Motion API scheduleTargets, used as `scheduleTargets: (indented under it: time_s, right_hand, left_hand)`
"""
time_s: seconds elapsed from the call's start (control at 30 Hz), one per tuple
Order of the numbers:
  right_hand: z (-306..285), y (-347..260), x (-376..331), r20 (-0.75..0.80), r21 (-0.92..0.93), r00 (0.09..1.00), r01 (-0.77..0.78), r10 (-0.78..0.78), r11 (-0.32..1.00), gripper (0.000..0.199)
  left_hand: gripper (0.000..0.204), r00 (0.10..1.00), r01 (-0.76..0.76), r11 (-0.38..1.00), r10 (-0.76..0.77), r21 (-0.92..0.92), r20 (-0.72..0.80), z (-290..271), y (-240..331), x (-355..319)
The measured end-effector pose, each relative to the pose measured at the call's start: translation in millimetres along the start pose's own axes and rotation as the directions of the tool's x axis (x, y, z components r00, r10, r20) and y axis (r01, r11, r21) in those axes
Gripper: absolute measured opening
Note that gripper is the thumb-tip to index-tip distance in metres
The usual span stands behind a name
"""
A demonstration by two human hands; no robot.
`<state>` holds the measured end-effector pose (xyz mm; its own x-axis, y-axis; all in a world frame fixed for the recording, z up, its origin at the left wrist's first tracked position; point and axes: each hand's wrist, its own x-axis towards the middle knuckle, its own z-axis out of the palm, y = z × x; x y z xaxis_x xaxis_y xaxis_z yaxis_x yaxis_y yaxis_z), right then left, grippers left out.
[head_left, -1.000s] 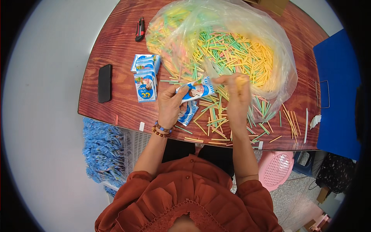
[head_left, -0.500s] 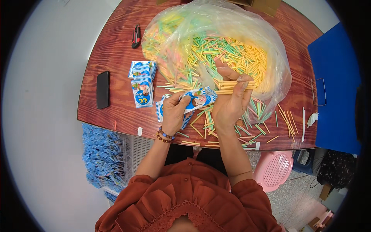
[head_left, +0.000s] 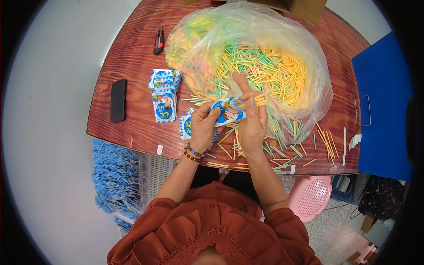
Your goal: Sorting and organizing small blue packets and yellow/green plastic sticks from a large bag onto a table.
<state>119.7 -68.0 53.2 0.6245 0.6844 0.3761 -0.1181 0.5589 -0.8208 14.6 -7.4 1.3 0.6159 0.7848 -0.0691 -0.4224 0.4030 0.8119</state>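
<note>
My left hand (head_left: pixel 204 126) pinches a small blue-and-white printed packet (head_left: pixel 226 115) by its left end. My right hand (head_left: pixel 253 117) grips a bundle of thin yellow sticks (head_left: pixel 259 100) between thumb and fingers. The sticks' left ends meet the packet's right end; how far in they reach is hidden by the fingers and the packet. More flat packets (head_left: pixel 187 126) lie under and beside my left hand. Beyond both hands, a large clear plastic bag (head_left: pixel 316 75) lies open, full of yellow, green and pink sticks (head_left: pixel 247 57).
Stacked packets (head_left: pixel 164 106), a black phone (head_left: pixel 118 100) and a red-and-black box cutter (head_left: pixel 159 40) lie at the left. Loose sticks (head_left: pixel 327 141) are scattered along the near edge. A blue bin (head_left: pixel 382 106) stands at the right, a pink stool (head_left: pixel 311 198) below the table.
My right hand has moved left with the yellow sticks, bringing them against the packet's end. My left hand has shifted slightly right and still holds the packet.
</note>
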Motion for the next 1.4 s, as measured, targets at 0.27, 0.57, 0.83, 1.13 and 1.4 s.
scheduleTargets:
  time_s: [0.27,0.57,0.83,1.13,1.4]
  right_hand:
    - [-2.6,6.1,4.1,0.055,0.224,0.997,0.042,-0.056,0.974,0.016]
    - [-5.3,9.8,7.7,0.15,0.011,0.94,0.308,-0.306,0.951,0.022]
    - [-11.2,13.3,0.4,0.187,-0.109,0.896,0.427,-0.404,0.898,0.022]
    - [-10.4,11.2,0.1,0.195,-0.098,0.899,0.415,-0.392,0.905,0.019]
    - [-3.6,-0.1,6.5,0.12,-0.235,0.984,0.155,-0.13,0.96,0.018]
  left_hand:
    - [0.021,0.999,0.009,0.995,-0.013,-0.096,-0.038,0.7,-3.5,0.3]
    - [0.023,0.994,0.082,0.975,-0.094,-0.205,-0.051,12.0,6.1,-3.2]
    - [0.023,0.995,0.094,0.97,-0.101,-0.224,-0.02,11.3,3.3,-4.5]
    - [0.024,0.992,0.118,0.966,-0.125,-0.23,-0.012,8.4,-2.3,-5.8]
    - [0.016,1.0,0.01,0.977,-0.012,-0.212,-0.006,5.1,-5.5,1.3]
